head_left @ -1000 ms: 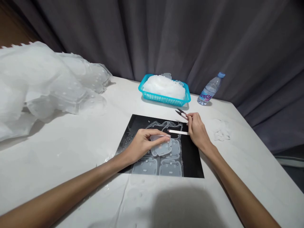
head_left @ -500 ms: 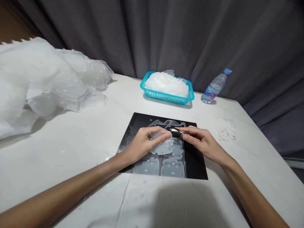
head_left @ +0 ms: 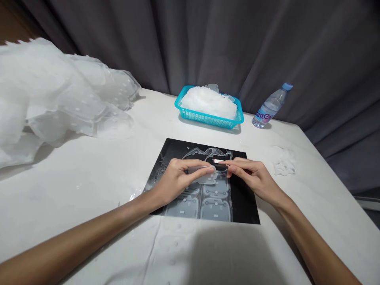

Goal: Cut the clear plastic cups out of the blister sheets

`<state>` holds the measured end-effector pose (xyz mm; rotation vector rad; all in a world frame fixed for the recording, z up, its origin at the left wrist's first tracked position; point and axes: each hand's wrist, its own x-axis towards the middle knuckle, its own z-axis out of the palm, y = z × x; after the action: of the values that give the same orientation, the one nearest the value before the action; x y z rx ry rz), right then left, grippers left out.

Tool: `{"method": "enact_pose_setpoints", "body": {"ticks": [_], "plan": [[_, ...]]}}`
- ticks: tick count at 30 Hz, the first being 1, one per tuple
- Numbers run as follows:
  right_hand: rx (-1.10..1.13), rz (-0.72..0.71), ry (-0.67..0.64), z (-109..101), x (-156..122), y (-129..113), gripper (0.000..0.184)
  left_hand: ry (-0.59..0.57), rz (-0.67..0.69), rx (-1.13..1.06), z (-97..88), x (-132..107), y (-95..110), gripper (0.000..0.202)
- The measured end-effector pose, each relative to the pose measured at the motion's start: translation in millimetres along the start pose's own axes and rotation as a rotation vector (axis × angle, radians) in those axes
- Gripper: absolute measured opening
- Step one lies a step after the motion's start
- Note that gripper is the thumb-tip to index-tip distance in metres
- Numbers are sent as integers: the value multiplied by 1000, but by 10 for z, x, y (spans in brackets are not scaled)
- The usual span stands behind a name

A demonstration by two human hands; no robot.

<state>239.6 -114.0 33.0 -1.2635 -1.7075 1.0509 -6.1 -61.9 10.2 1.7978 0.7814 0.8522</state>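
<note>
My left hand [head_left: 178, 178] is closed on a translucent moulded plastic piece [head_left: 207, 177], pinching it just above a black mat [head_left: 245, 200]. My right hand [head_left: 252, 176] is closed round a thin tool [head_left: 218, 161]. The tool's pale tip touches the top right edge of that piece. Under both hands a translucent sheet of similar moulded pieces [head_left: 208, 204] lies flat on the mat. Most of the tool is hidden by my fingers.
A blue basket [head_left: 208, 117] heaped with white plastic pieces stands behind the mat, with a water bottle [head_left: 270, 107] to its right. A big heap of clear plastic sheets [head_left: 59, 99] fills the table's left. Small clear scraps [head_left: 283, 165] lie right of the mat.
My right hand picked up the small tool that lay behind the mat. It then moved left until the tip met the piece in my left hand, which barely moved.
</note>
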Motion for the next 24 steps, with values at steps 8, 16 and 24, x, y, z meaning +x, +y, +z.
{"method": "enact_pose_setpoints", "body": {"ticks": [8, 16, 24], "plan": [[-10, -13, -2, 8, 0, 6, 29, 7, 34, 14, 6, -10, -1, 13], [-5, 10, -21, 15, -15, 4, 25, 15, 35, 30, 8, 1, 8, 14], [-13, 21, -32, 17, -8, 5, 27, 29, 62, 48, 26, -7, -15, 13]]}}
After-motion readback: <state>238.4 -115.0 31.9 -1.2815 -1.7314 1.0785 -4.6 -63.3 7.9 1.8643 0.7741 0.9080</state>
